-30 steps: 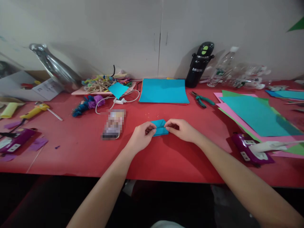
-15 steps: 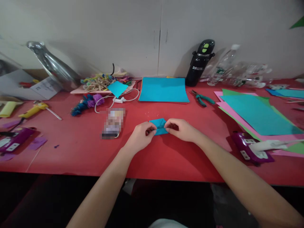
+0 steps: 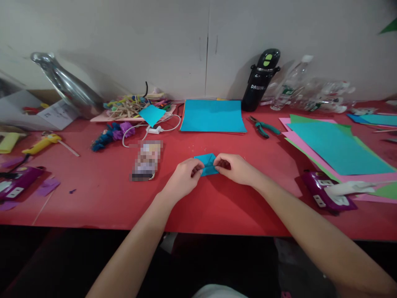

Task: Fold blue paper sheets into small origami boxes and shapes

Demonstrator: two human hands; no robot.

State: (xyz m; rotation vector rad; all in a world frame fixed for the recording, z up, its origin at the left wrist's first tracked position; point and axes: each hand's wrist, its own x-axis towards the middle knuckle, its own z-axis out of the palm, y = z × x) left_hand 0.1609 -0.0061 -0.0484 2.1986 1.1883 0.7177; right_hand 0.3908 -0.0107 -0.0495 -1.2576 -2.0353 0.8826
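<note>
A small folded piece of blue paper (image 3: pixel 207 160) is held just over the red table (image 3: pixel 214 207), between my two hands. My left hand (image 3: pixel 187 176) pinches its left edge with thumb and fingers closed. On the opposite side, my right hand (image 3: pixel 231 167) grips the right edge between thumb and fingertips. Crease lines show across the paper's middle, and the fingers cover both of its ends. A phone with a blurred-out surface (image 3: pixel 147 159) lies to the left of my left hand.
Behind the hands lies a stack of blue sheets (image 3: pixel 212 116), with pliers (image 3: pixel 263 126) to its right. Coloured sheets (image 3: pixel 341 147) and a purple power strip (image 3: pixel 325 194) sit at right. A black bottle (image 3: pixel 260 80) stands by the wall; a yellow glue gun (image 3: pixel 43 145) lies at left.
Both hands keep the same pinch on the folded blue paper. The whole view has shifted very slightly; nothing else visibly differs.
</note>
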